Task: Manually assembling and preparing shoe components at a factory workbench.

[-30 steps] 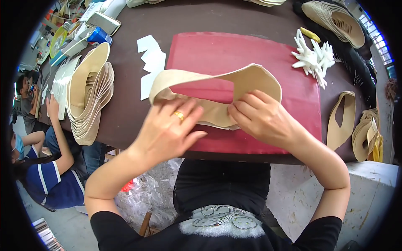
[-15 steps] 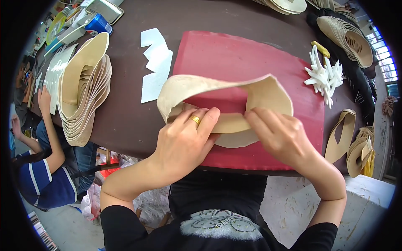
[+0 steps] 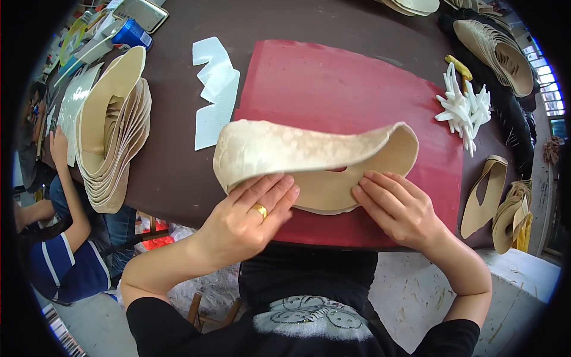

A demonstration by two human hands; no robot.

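Note:
A beige shoe upper, a soft closed loop with a shiny patterned outer face and a plain tan lining, stands up over a red mat. My left hand, with a gold ring on one finger, grips its near edge toward the left; the thumb is hidden beneath. On the right, the fingers of my right hand press together on the tan inner side of the same piece. The upper's far left wall bulges toward me, and a narrow gap shows red mat through the loop.
A nested stack of beige uppers stands at left, near white zigzag-cut sheets. To the right lie white strips, a yellow-handled tool and a single upper. A blue can is far left; a co-worker's arm reaches in there.
The upper's far wall has tipped toward me, narrowing the opening and showing its patterned outer face. My left hand has shifted slightly left and down; the right hand's fingers now lie flatter.

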